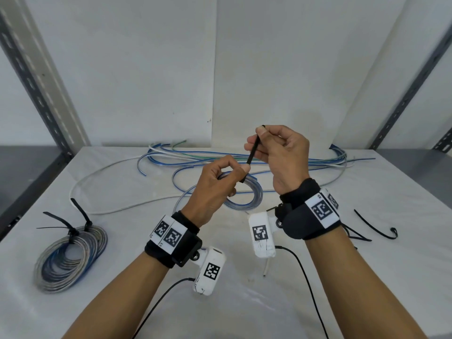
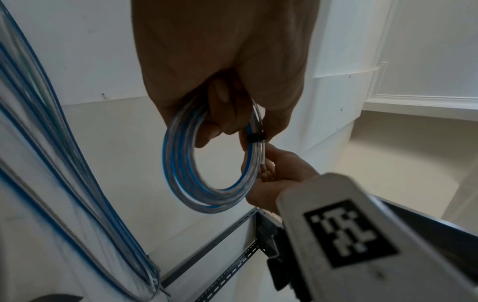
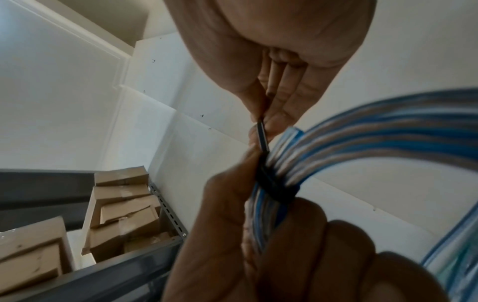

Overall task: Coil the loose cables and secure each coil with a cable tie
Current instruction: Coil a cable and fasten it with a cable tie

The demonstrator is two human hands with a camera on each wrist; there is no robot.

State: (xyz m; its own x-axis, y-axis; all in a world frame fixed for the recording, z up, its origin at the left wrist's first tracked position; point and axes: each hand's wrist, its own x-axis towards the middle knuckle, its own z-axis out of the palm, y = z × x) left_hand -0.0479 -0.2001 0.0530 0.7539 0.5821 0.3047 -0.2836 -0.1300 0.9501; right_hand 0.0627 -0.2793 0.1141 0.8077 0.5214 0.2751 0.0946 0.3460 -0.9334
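Between the thumb and forefinger of the right hand [image 1: 281, 152] sits the free tail of a black cable tie [image 1: 252, 155], pinched and drawn up at a slant, the other fingers curled in behind. The tie's band is wrapped round a small coil [image 2: 207, 163] of clear and blue cable, and the left hand [image 1: 215, 187] grips that coil just beside the band, fingers curled through the ring and thumb pressed against the strands. Both hands hold the work above the white table [image 1: 318, 277], over the middle of it. Behind them, along the far edge, loose cables [image 1: 220, 157] in blue, white and green lie in long untidy runs. At the left of the table rests a larger finished coil [image 1: 71, 255], bound by black ties whose tails stick up. At the right, near the right wrist, lies a spare cable tie [image 1: 374, 227], flat on the table. Grey slotted shelf posts [image 1: 31, 77] stand at either side.
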